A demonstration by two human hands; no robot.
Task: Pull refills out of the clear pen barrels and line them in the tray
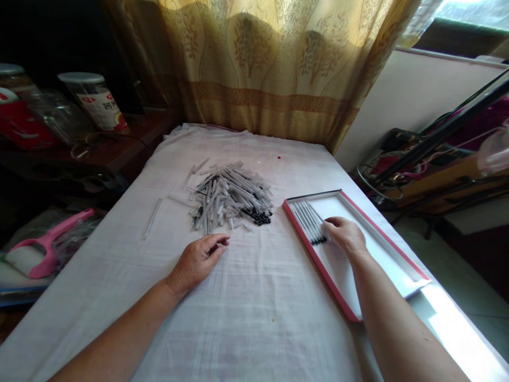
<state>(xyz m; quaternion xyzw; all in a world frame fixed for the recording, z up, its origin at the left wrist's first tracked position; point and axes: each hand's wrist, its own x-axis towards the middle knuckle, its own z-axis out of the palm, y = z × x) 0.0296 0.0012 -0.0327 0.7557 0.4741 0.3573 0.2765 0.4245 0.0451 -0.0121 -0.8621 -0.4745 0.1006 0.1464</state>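
A heap of slim whitish-clear tubes (233,193), many with black ends, lies on the cloth-covered table. My left hand (202,260) rests just in front of it, fingers loosely curled, a gap between thumb and fingers and nothing held. To the right is a shallow white box (318,284) with pink-red sides. A row of tubes (306,220) lies side by side at its left end, black ends towards me. Over the box, my right hand (344,233) is closed on a slim tube (316,212) beside that row; the fingers hide part of it.
One loose tube (152,218) lies left of the heap. A small red bit (279,157) is farther back. Left of the table stand jars (97,103) on a dark cabinet and a pink-handled item (51,241). A patterned curtain (254,58) hangs behind.
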